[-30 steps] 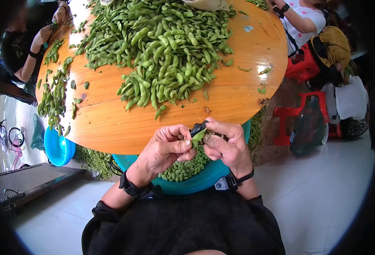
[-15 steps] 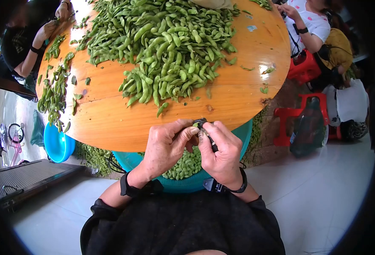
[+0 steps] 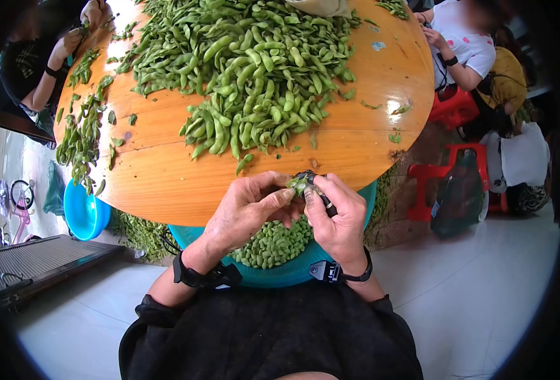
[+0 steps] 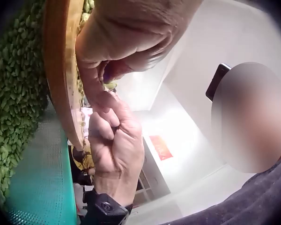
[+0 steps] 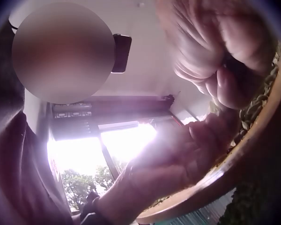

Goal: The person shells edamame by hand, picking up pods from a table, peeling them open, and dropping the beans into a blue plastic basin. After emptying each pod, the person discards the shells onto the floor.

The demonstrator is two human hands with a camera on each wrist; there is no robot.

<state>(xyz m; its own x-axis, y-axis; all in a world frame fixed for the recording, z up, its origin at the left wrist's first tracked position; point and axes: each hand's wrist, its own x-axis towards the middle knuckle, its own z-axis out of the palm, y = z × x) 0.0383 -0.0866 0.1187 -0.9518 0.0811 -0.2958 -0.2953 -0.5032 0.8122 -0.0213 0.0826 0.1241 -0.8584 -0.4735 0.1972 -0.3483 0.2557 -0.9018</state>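
Above the basin (image 3: 299, 276); left hand (image 3: 237, 214) and right hand (image 3: 338, 223) pinch one pod (image 3: 299, 184); many beans (image 3: 268, 246) shelled; large pile (image 3: 248, 76) seems left

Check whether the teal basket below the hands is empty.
Not empty: a mound of shelled green beans shows inside the teal basket.

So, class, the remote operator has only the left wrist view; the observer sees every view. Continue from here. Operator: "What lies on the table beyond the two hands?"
Observer: Beyond the left hand and right hand, the head view shows a large heap of green pods on the wooden table.
Operator: Anything off to the person's left, below the table?
Observer: A blue basin, past the table's edge.
Operator: And what shows outside?
Observer: The right wrist view shows trees through a bright window.
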